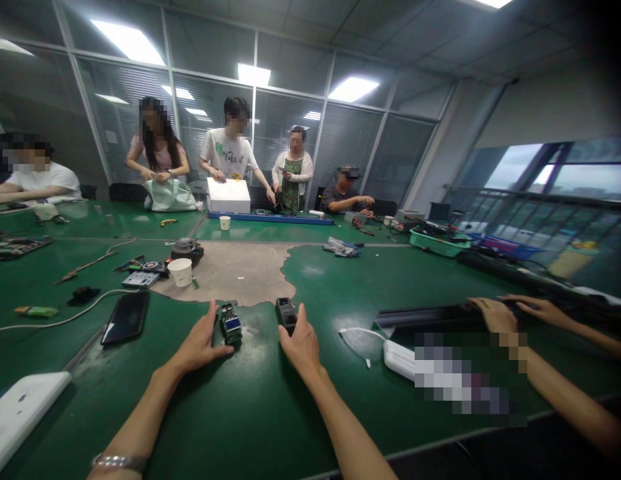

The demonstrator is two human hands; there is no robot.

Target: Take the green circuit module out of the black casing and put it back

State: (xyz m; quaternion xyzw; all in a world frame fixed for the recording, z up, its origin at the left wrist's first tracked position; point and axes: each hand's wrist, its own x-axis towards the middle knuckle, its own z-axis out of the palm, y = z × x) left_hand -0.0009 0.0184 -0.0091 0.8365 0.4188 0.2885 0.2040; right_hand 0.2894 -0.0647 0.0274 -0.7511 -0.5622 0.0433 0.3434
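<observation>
A small green circuit board module with a blue part on it sits on the green table near the middle. My left hand is beside it on the left, with index finger and thumb spread wide and the thumb tip close to the module's lower end. To the right, my right hand has its thumb and index finger on either side of a small black plastic case with openings in its upper face. Its other fingers are hidden. A bracelet is on my left wrist.
Left of me lie a black phone, a white power strip and a paper cup among electronic parts. A brown sheet lies ahead. At right, a co-worker's hands are by a black bar; several people are across the table.
</observation>
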